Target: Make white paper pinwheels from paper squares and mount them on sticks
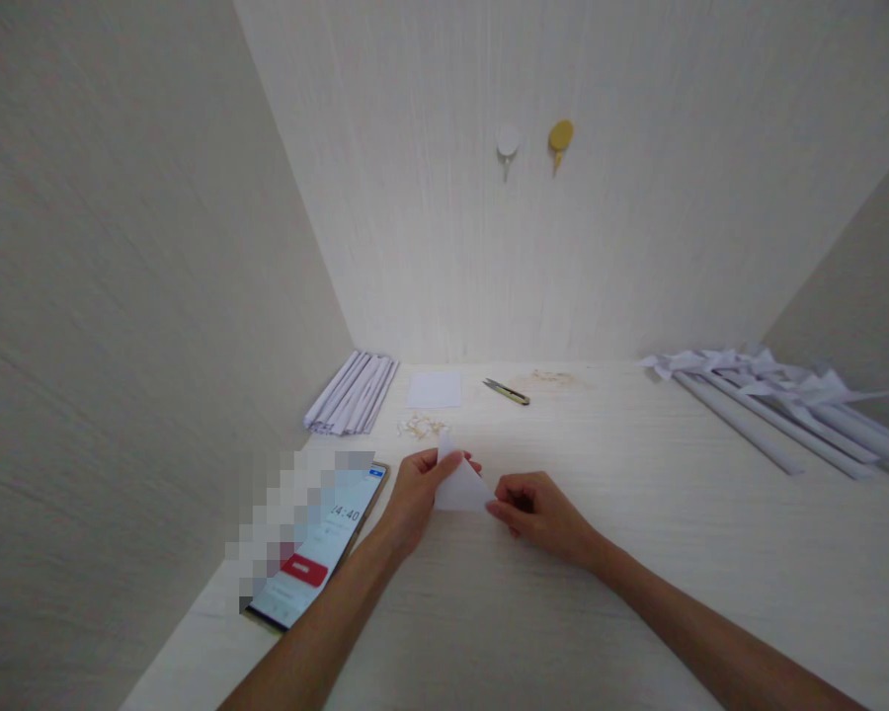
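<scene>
Head view: left hand (419, 494) and right hand (537, 512) pinch folded white paper (460, 484) mid-table, near front edge. Folding step underway, judging by triangular shape. Next move likely needs crease pressed flat. Phone (318, 543) at left edge.

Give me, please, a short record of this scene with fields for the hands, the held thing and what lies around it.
left hand: pinches the folded white paper at its left edge
right hand: pinches its right corner
phone: lies left of the hands, screen lit
snips: lie behind, near the wall
paper square: flat, beside the snips
rolled paper sticks: stacked rear left
finished pieces: piled at right
</scene>
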{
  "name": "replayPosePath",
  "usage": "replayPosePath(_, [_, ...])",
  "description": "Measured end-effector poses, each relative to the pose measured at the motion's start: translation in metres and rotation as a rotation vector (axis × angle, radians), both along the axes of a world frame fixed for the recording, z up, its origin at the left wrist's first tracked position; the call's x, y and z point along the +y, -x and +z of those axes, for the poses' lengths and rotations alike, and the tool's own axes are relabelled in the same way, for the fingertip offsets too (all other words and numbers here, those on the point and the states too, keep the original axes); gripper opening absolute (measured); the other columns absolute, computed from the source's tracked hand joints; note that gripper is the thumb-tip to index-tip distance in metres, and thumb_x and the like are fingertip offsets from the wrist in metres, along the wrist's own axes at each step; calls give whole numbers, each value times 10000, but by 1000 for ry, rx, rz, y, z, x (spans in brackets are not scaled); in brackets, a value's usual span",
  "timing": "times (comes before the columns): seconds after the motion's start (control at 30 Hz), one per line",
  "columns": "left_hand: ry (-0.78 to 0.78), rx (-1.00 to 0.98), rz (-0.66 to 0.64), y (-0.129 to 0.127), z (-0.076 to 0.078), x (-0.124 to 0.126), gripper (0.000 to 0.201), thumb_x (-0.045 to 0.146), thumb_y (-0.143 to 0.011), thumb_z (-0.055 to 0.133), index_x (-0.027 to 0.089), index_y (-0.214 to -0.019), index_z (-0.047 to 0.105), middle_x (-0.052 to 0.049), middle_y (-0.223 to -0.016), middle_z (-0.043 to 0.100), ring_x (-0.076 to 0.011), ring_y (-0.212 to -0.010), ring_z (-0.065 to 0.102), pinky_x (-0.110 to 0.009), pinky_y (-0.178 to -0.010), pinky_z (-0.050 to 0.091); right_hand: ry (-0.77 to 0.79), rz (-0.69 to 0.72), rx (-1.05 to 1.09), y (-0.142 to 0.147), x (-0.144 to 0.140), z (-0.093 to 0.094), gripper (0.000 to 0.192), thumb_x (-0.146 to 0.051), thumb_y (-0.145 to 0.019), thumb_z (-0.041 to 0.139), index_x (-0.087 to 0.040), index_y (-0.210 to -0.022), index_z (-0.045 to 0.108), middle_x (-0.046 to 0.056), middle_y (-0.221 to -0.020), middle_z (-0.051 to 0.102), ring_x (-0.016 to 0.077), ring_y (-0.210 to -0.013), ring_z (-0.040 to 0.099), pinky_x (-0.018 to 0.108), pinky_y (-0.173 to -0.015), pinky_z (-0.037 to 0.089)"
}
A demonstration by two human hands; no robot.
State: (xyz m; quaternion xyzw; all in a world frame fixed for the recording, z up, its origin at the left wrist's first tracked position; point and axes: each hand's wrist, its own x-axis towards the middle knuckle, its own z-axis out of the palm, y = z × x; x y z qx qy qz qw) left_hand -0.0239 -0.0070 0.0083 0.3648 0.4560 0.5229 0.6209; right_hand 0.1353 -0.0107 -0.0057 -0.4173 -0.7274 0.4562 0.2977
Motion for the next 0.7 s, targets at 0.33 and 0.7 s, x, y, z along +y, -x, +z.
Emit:
replayPosePath(0.33, [15, -62, 49, 0, -9, 3, 227, 312, -578, 657, 105, -661, 616, -64, -596, 657, -131, -551, 577, -239, -564, 434, -74, 19, -15, 1, 4, 1, 262, -296, -702, 494, -169, -506, 373, -56, -455, 324, 64, -438, 288, 190, -400, 214])
replayPosePath(0.7, [-2, -58, 45, -4, -8, -3, 245, 327, -580, 658, 100, -659, 612, -59, -574, 649, -128, -514, 570, -230, -527, 433, -51, 38, 45, -3, 3, 0, 281, -320, -699, 510, -162, -504, 383, -56, -444, 343, 59, -429, 296, 189, -405, 224])
